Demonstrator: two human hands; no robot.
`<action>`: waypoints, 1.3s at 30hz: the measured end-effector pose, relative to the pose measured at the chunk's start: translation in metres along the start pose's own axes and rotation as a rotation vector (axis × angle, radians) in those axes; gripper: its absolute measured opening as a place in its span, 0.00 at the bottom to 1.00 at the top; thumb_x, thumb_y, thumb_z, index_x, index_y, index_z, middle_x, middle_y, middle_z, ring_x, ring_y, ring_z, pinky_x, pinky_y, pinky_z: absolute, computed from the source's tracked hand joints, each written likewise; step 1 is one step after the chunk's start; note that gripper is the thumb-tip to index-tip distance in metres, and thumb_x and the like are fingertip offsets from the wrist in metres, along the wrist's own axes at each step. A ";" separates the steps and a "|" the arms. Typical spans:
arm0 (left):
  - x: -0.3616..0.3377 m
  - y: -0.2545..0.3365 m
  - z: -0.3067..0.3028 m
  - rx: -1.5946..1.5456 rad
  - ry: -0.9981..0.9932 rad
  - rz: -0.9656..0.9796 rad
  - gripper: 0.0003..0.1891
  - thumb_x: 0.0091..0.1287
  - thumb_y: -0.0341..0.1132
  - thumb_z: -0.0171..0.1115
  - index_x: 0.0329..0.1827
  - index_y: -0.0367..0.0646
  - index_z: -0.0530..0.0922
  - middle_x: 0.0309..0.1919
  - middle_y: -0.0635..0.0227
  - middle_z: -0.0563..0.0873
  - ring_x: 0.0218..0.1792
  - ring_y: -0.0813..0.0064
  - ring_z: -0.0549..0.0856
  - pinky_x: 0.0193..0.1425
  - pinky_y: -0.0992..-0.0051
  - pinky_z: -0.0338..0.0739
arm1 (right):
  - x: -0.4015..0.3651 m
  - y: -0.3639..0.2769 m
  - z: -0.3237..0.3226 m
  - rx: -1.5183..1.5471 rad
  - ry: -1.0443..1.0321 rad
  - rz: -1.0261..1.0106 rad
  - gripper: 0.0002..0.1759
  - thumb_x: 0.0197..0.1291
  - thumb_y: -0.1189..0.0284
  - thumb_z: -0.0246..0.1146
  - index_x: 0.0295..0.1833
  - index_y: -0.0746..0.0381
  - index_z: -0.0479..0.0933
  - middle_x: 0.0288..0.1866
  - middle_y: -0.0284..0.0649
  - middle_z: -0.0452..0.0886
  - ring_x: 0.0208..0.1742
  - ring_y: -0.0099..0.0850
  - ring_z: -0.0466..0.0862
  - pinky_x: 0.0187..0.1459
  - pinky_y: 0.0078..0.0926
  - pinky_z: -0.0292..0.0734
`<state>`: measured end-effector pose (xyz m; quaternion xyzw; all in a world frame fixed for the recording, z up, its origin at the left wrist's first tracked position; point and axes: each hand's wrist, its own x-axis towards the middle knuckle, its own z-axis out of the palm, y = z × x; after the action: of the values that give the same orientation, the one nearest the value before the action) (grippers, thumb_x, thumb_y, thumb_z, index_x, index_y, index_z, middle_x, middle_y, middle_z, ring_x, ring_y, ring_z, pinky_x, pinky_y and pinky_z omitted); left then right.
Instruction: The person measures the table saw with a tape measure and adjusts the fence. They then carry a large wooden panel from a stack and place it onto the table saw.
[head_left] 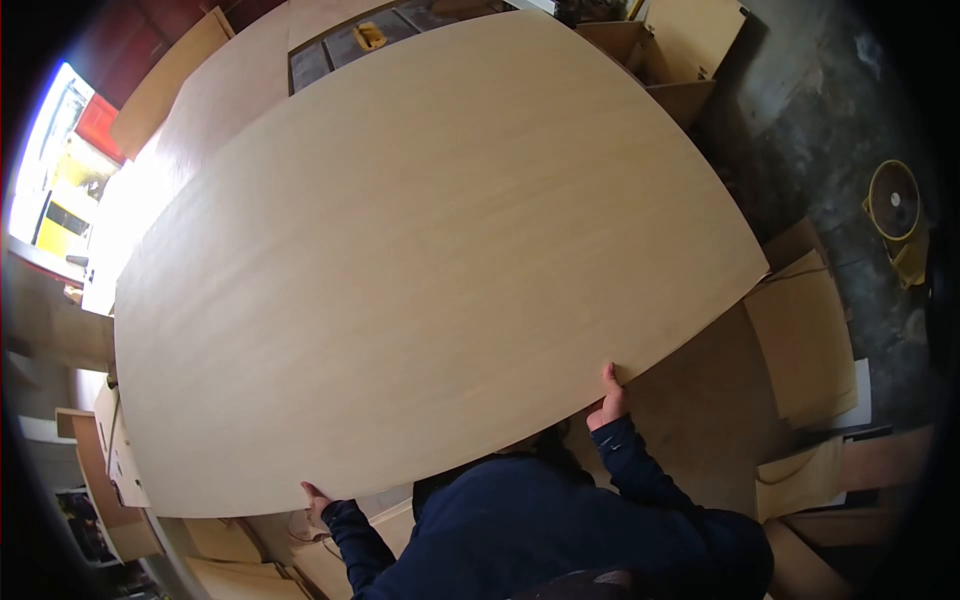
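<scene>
A large pale plywood sheet (430,270) fills most of the view, its near edge running across in front of my body. At the left part of that edge, my left hand (316,498) grips the sheet, with the thumb on top and the other fingers hidden below. Further right, my right hand (610,400) is closed on the same edge, its thumb upright against the top face. Under the sheet, its support is hidden.
Beyond the far edge lies a dark metal machine table (415,35) with a yellow insert (370,37). An open wooden box (690,45) stands far right. A yellow-rimmed disc-shaped object (893,200) is on the concrete floor (800,120). Board pieces (800,340) lie right.
</scene>
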<state>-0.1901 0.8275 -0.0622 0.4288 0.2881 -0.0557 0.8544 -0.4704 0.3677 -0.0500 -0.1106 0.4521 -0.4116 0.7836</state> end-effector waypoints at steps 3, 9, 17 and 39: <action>0.005 -0.004 0.001 0.000 0.027 0.007 0.27 0.65 0.53 0.51 0.58 0.42 0.70 0.54 0.61 0.76 0.53 0.60 0.75 0.59 0.59 0.70 | 0.004 0.000 0.005 -0.036 0.027 -0.038 0.19 0.60 0.62 0.60 0.53 0.60 0.71 0.49 0.35 0.76 0.49 0.30 0.76 0.50 0.32 0.74; 0.014 -0.022 -0.002 -0.048 0.000 0.033 0.26 0.65 0.51 0.51 0.59 0.41 0.69 0.55 0.61 0.76 0.53 0.59 0.75 0.58 0.59 0.70 | 0.027 -0.014 0.005 -0.004 -0.096 0.007 0.21 0.59 0.61 0.60 0.54 0.61 0.71 0.50 0.35 0.75 0.51 0.31 0.75 0.51 0.34 0.72; 0.001 -0.033 0.030 -0.030 0.022 -0.011 0.26 0.65 0.51 0.49 0.60 0.42 0.69 0.55 0.60 0.75 0.54 0.58 0.74 0.59 0.57 0.69 | 0.053 -0.020 0.009 -0.052 -0.153 0.008 0.19 0.61 0.58 0.57 0.53 0.55 0.71 0.51 0.34 0.75 0.52 0.33 0.75 0.52 0.36 0.71; -0.010 -0.033 0.022 -0.048 -0.265 -0.032 0.24 0.67 0.49 0.47 0.58 0.42 0.70 0.55 0.60 0.76 0.54 0.58 0.75 0.59 0.57 0.69 | 0.043 -0.022 0.000 -0.039 -0.142 -0.062 0.23 0.59 0.61 0.59 0.57 0.60 0.68 0.54 0.38 0.74 0.54 0.34 0.73 0.56 0.35 0.69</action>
<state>-0.2004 0.7880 -0.0697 0.3926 0.1809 -0.1182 0.8940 -0.4711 0.3216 -0.0646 -0.1688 0.3995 -0.4180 0.7983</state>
